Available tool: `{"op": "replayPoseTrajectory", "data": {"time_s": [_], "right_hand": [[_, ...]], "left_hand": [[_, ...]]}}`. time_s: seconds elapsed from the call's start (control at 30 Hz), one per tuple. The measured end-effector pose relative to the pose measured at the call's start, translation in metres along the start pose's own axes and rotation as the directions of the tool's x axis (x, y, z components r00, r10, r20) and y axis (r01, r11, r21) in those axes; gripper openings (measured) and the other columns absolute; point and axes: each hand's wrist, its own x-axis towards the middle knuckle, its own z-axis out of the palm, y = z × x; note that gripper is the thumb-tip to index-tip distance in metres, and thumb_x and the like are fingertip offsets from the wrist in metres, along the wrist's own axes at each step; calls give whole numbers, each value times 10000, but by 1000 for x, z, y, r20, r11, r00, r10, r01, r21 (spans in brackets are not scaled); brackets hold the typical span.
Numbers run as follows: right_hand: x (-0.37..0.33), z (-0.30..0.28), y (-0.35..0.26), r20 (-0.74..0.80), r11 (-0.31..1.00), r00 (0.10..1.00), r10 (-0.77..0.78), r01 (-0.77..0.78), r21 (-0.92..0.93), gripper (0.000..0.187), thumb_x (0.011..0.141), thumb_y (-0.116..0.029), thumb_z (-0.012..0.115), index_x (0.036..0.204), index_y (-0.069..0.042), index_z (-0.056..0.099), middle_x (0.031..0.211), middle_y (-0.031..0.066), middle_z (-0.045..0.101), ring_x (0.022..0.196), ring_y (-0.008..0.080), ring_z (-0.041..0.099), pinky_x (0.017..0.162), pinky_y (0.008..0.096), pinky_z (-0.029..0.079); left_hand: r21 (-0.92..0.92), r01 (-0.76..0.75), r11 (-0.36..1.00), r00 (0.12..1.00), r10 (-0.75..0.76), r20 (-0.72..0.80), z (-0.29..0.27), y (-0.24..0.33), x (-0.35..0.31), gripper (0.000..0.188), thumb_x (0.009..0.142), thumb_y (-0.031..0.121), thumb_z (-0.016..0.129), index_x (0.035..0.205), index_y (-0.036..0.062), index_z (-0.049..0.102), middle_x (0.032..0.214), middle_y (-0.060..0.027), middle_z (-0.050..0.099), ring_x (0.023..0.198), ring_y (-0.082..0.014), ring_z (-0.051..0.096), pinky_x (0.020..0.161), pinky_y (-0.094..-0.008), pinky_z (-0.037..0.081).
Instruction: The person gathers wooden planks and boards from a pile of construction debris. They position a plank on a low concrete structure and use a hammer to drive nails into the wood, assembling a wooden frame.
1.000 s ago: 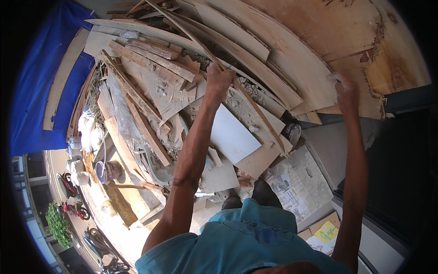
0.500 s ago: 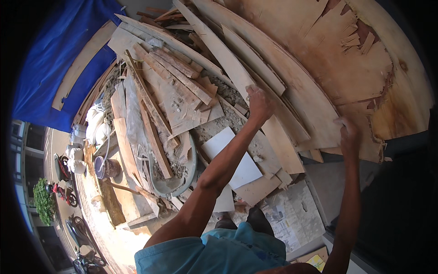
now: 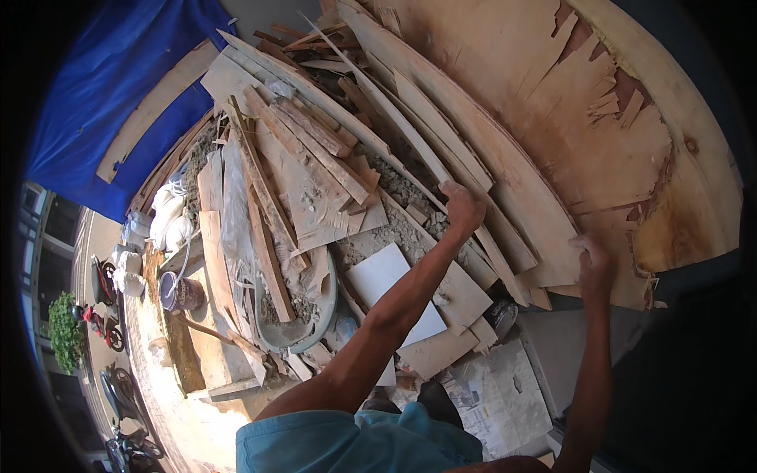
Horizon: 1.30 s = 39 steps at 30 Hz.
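My left hand (image 3: pixel 463 210) is closed over the upper edge of a long, narrow wooden board (image 3: pixel 412 130), which now stands nearly edge-on. To its right, my right hand (image 3: pixel 595 264) grips the near corner of a pale plywood sheet (image 3: pixel 516 193), fingers curled over its edge. Between the two hands leans a shorter plywood strip (image 3: pixel 445 126). Behind the sheet stands a large, broken plywood panel (image 3: pixel 607 165) with torn, splintered veneer. Both hands' fingertips are partly hidden.
Left of the boards lies a rubble heap with loose planks (image 3: pixel 311 150), a white panel (image 3: pixel 386 280) and a grey-green basin (image 3: pixel 327 315). Farther left are a dark bucket (image 3: pixel 180 292), white sacks (image 3: pixel 169 213) and a blue tarp (image 3: pixel 87 102). Parked motorbikes (image 3: pixel 118 386) stand beyond.
The narrow board in my left hand has tipped toward the right, from showing its broad face to nearly edge-on, exposing rubble beside it. Both hands appear slightly lower in the picture.
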Motion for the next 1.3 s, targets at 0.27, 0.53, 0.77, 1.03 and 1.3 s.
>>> {"op": "replayPoseTrajectory", "data": {"time_s": [0.27, 0.53, 0.77, 1.03, 1.3], "right_hand": [[-2, 3, 5, -10, 1000, 1000, -25, 24, -12, 253, 707, 123, 463, 876, 20, 621, 848, 168, 652, 825, 315, 668, 750, 358, 508], [-4, 1, 3, 34, 999, 999, 34, -33, -26, 246, 739, 114, 441, 891, 23, 612, 860, 161, 652, 826, 297, 664, 760, 338, 508], [-7, 3, 6, 57, 998, 996, 61, -63, 26, 295, 749, 120, 412, 943, 29, 614, 892, 123, 647, 890, 215, 648, 836, 300, 478], [-5, 5, 5, 60, 998, 997, 47, -49, 30, 300, 747, 122, 430, 961, 30, 619, 904, 123, 655, 901, 202, 652, 853, 285, 475], [-14, 8, -7, 34, 997, 998, 48, -46, -55, 291, 759, 103, 456, 953, 1, 647, 925, 146, 675, 897, 266, 674, 796, 324, 498]], "left_hand": [[17, 6, 1000, 993, -8, 118, 13, -8, 1, 777, 688, 86, 656, 1254, -291, 279, 1341, -530, 217, 1270, -598, 333, 974, -478, 466], [-154, -160, 975, 980, 175, 92, -1, -53, -18, 903, 846, 373, 680, 1415, -162, 225, 1457, -365, 280, 1368, -452, 305, 1086, -441, 348], [-176, -106, 979, 994, 110, 11, 21, -64, -54, 933, 834, 406, 703, 1466, -71, 209, 1367, -374, 377, 1320, -474, 346, 1066, -499, 335], [-563, 194, 803, 971, -74, 228, 28, -84, -72, 947, 903, 484, 617, 1436, -157, 168, 1333, -290, 456, 1162, -317, 546, 845, -411, 516], [-692, 299, 657, 942, -89, 323, 3, -62, -90, 883, 919, 486, 593, 1441, -127, 229, 1297, -262, 502, 1133, -294, 575, 760, -352, 564]]}}
